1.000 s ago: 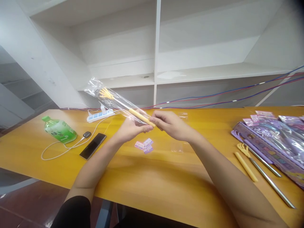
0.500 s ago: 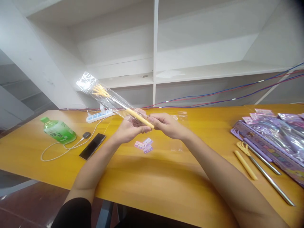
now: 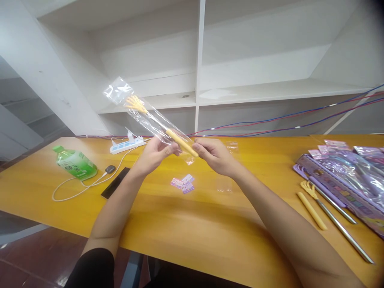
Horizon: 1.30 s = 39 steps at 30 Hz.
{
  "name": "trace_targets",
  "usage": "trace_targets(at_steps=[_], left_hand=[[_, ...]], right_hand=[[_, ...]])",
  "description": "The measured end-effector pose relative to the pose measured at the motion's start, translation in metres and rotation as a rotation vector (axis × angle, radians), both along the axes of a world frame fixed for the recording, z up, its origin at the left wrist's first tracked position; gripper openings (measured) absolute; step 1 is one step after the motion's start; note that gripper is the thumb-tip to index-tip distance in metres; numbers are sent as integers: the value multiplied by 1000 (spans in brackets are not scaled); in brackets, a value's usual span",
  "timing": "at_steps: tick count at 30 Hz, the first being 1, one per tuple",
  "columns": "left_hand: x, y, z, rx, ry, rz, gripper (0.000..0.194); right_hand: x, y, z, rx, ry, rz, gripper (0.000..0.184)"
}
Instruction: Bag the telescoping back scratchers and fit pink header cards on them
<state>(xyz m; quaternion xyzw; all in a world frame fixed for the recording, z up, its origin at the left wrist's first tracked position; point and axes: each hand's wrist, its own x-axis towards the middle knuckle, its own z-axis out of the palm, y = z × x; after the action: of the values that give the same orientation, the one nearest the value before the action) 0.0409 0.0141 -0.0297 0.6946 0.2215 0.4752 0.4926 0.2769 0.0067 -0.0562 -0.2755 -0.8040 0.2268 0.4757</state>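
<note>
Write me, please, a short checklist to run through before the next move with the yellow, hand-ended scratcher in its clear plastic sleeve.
1. Right hand on the handle end of the yellow, hand-ended scratcher with a metal shaft: ok.
2. Left hand gripping the clear plastic sleeve: ok.
3. Hand-shaped end inside the sleeve: ok.
4. Handle tip fully covered by the sleeve: cannot tell; the film is too transparent there.
5. Small pink-and-purple printed cards lying apart from both hands: ok.
6. Scratcher held level: not ok; it slants, hand-shaped end up and to the left.
</note>
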Motion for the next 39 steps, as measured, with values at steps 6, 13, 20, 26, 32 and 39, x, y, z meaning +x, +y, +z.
trace_targets(at_steps=[6,13,20,26,32,39], left_hand=[[1,6,6,-130,-281,136,35],[-1,14,7,-274,-387,136,20],[0,15,5,-243,-385,131,26],[1,16,4,-271,-368,148,31],[6,18,-1,-288,-314,172,34],[17,19,-14,-302,-272,86,38]], right_hand=[[-3,0,-4,-146,-206,47,57],[-7,29,-44,-369,-707,-105,19],[-13,48,-88,-444,-915,-20,40],[-16,48,-89,-455,-951,0,26],[-12,46,-78,-499,-963,43,11],[8,43,-52,-457,-902,3,26]])
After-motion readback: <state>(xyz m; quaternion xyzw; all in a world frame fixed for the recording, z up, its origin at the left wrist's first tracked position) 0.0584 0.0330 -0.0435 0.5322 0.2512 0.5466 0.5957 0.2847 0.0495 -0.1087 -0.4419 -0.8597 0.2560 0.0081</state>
